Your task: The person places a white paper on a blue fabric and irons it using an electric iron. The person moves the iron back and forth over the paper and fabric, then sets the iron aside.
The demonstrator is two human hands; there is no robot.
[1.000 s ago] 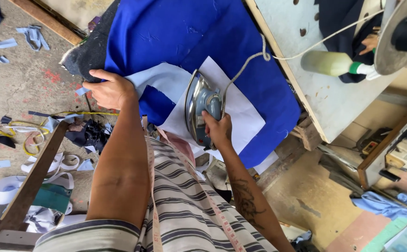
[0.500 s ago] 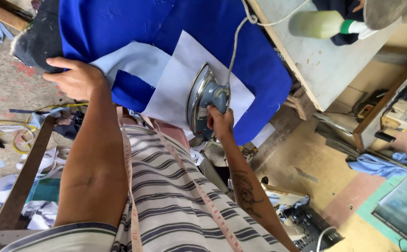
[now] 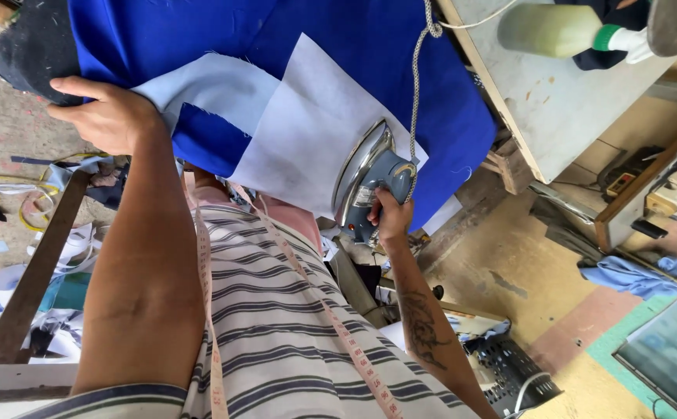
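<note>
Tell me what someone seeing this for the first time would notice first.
The bright blue cloth spread over the padded board fills the top middle, with a pale sheet lying on it. The right hand grips the handle of a metal iron at the sheet's right edge, its cord running up. The left hand presses the pale fabric at the board's left edge.

Tailoring workshop: fabric scraps [image 3: 51, 264] litter floor (iron [image 3: 369, 186] on cloth [image 3: 276, 31]).
</note>
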